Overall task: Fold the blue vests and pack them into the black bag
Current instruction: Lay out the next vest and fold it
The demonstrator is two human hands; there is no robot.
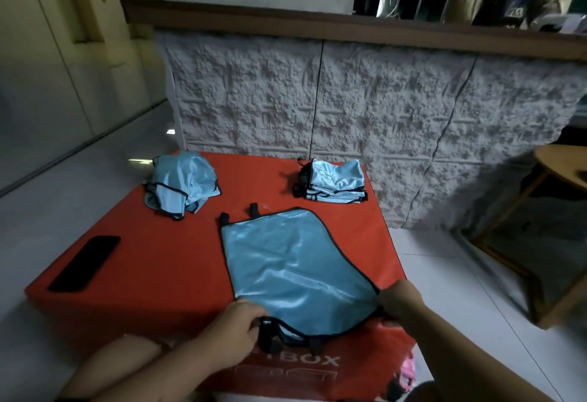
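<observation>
Both my hands are on the near edge of one blue vest [295, 268] that's spread flat on top of the orange box [152, 261]. My left hand [233, 327] is pinching the near left corner, fingers curled around the black trim and the little strap there. My right hand [401, 301] is pinching the near right corner the same way, thumb on top of the shiny fabric. The vest lies smooth, with two black strap tabs sticking out at its far left corner.

Count-wise: one vest in my hands, then two piles further back. The loose heap [181, 185] at the far left is crumpled, can't tell how many are in it. The folded stack [333, 180] at the far right is tidy, several layers, but too small to count exactly.

Also one black phone [85, 263] lying flat near the left edge of the box, well apart from the vests. The box front shows white letters reading "BOX".
</observation>
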